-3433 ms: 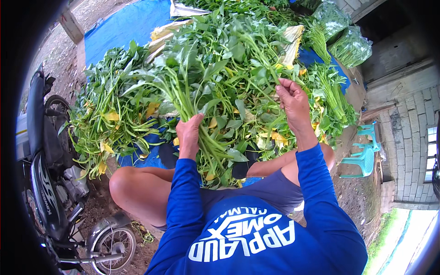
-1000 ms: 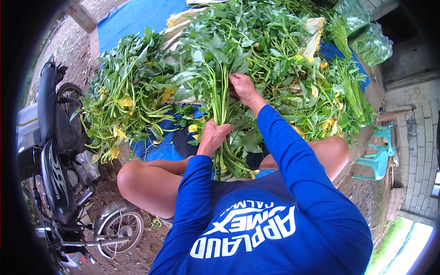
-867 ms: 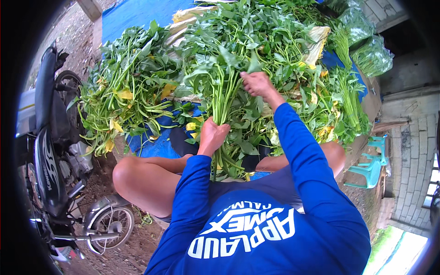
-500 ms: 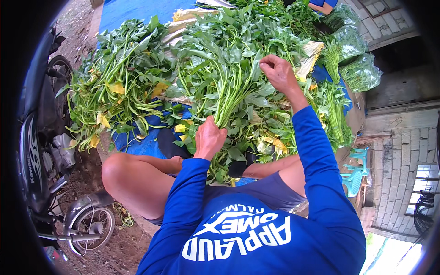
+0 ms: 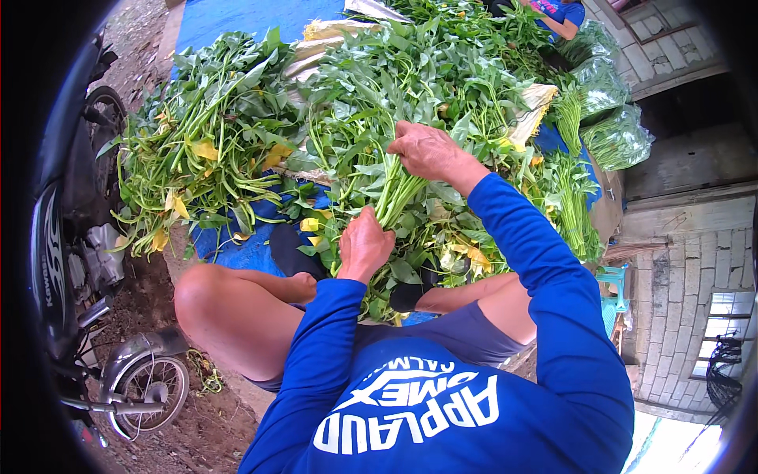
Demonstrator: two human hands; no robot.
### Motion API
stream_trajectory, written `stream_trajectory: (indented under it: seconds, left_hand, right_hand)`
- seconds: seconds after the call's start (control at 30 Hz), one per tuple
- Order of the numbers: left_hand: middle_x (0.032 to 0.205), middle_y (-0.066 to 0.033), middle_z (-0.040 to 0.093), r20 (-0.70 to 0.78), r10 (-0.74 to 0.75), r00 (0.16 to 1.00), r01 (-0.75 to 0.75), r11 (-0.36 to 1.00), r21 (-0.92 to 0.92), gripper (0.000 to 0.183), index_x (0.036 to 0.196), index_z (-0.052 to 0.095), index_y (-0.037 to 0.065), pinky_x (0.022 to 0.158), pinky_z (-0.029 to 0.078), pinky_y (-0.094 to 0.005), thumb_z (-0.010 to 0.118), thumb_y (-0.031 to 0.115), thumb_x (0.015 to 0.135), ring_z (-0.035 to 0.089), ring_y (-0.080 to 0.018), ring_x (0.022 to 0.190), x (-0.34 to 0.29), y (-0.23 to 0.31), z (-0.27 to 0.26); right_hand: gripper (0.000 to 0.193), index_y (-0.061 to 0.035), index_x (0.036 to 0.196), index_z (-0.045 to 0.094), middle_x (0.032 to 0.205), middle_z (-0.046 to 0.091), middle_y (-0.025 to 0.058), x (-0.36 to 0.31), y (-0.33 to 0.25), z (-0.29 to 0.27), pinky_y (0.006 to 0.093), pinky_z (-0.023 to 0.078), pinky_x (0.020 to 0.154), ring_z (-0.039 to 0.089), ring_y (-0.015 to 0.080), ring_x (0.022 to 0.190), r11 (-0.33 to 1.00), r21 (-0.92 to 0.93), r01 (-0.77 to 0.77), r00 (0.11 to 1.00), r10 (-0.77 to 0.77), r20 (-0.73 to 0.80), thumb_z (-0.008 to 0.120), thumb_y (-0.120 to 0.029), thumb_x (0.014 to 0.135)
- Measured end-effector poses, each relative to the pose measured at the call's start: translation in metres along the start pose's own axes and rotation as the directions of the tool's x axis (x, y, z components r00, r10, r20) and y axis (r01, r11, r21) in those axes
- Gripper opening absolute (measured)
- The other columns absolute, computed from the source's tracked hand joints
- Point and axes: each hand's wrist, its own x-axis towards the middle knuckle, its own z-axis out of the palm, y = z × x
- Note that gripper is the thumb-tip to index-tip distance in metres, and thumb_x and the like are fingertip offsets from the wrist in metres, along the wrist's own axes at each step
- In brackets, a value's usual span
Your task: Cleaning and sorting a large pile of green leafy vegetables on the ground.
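In my left hand (image 5: 367,246) is a bunch of leafy greens (image 5: 401,193), gripped low round its long pale-green stems above my crossed legs. My right hand (image 5: 430,150) is at the upper part of the same bunch, its thumb and fingers pinched on stems there. The exact stems between those fingers are partly hidden. Beyond and around the bunch spreads a big heap of loose greens (image 5: 379,71). Some yellowed leaves (image 5: 474,257) lie in it close to my right foot.
Another pile of greens (image 5: 213,118) lies left on the blue tarp (image 5: 229,28). Stem bundles (image 5: 568,189) and filled plastic bags (image 5: 620,138) line the right. A co-worker (image 5: 562,24) sits at the far right. A motorcycle (image 5: 150,395) stands left, a teal plastic stool (image 5: 612,296) right.
My right hand has moved left and slightly down, from beside the bunch onto its upper stems. My left hand still grips the lower stems. More of the co-worker shows at the top.
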Motion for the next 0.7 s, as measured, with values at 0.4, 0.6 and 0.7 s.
stream_trajectory:
  seconds: [0.4, 0.6, 0.7]
  left_hand:
    - [0.099, -0.0290, 0.072, 0.017, -0.013, 1.000, 0.013, 1.000, 0.010, 0.034, 0.105, 0.060, -0.002, 0.087, 0.053, -0.0551, 0.075, 0.017, 0.081, 0.069, -0.0484, 0.098, -0.001, 0.002, -0.002]
    - [0.096, -0.0287, 0.072, 0.014, 0.034, 0.999, -0.035, 0.999, 0.027, 0.033, 0.104, 0.061, -0.003, 0.086, 0.054, -0.0549, 0.074, 0.016, 0.080, 0.070, -0.0484, 0.095, -0.004, 0.003, -0.002]
    - [0.095, -0.0284, 0.072, 0.028, 0.023, 0.999, -0.024, 0.998, 0.058, 0.033, 0.103, 0.062, -0.004, 0.086, 0.054, -0.0548, 0.074, 0.016, 0.080, 0.070, -0.0483, 0.095, -0.006, 0.007, -0.003]
  right_hand:
    - [0.008, -0.0091, 0.095, 0.070, 0.104, 0.066, 0.0073, -0.009, 0.009, 0.000, 0.0454, 0.055, 0.090, 0.065, 0.0317, 0.103, 0.992, -0.069, 0.105, 0.992, -0.100, 0.072, 0.066, -0.014, 0.089]
    - [0.013, -0.0085, 0.091, 0.068, 0.090, 0.065, 0.0079, -0.020, 0.008, 0.007, 0.0421, 0.056, 0.083, 0.065, 0.0292, 0.097, 0.934, -0.282, 0.219, 0.973, -0.231, -0.008, 0.071, -0.019, 0.085]
    - [0.014, -0.0082, 0.090, 0.068, 0.088, 0.064, 0.0085, -0.027, 0.000, 0.018, 0.0414, 0.057, 0.081, 0.066, 0.0286, 0.094, 0.940, -0.306, 0.148, 0.977, -0.187, -0.103, 0.073, -0.020, 0.084]
